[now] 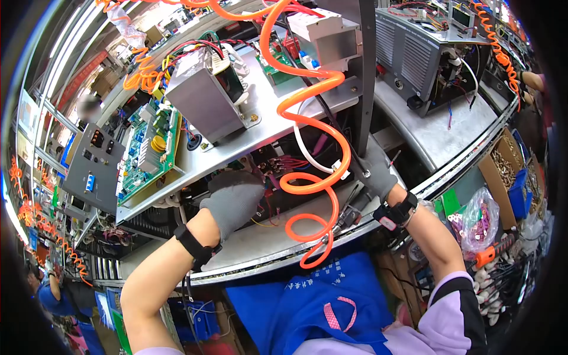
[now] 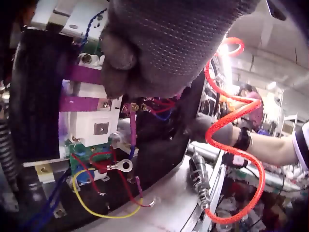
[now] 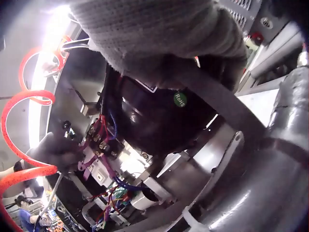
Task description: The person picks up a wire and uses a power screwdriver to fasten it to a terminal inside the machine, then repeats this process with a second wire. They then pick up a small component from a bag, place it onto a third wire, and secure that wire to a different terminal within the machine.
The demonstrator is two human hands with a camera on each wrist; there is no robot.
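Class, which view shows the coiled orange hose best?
Head: the hose shows the most coils, near the centre. Left wrist shows fewer, with its metal fitting closer up; right wrist, loops cut by the left edge.

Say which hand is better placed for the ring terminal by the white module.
Likely the left hand: it is at the white module, near the ring terminal; the right hand is farther away, by the green RoHS sticker.

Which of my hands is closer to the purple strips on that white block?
Left. Your left hand is at the purple strips, though whether it touches them is unclear. Your right hand is farther away, well off to the right in the left wrist view.
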